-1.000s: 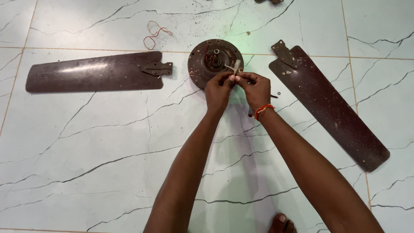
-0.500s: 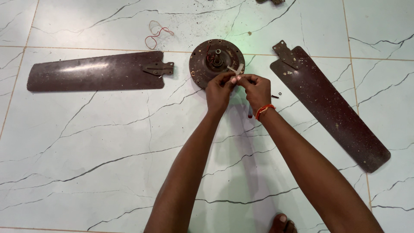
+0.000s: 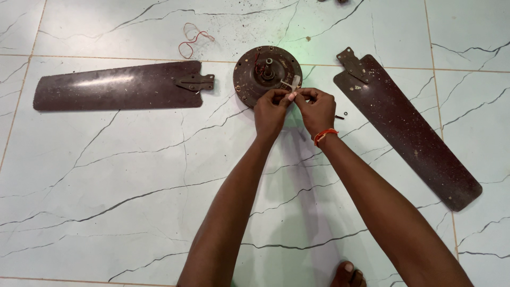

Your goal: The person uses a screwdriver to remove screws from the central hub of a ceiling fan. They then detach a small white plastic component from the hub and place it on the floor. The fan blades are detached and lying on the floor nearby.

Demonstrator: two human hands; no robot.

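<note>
A round dark-brown ceiling fan motor lies on the pale marble-patterned floor, its shaft pointing up. Both my hands meet just at its near edge. My left hand and my right hand pinch a small whitish piece between their fingertips. What that piece is I cannot make out. An orange thread band circles my right wrist. A small dark screw lies on the floor right beside my right hand.
One brown fan blade lies flat to the left of the motor, another slants away on the right. A loop of red and white wire sits behind the left blade. My toes show at the bottom edge.
My hands stay together at the motor's near edge, working the small piece. The view has shifted slightly; nothing on the floor has moved.
</note>
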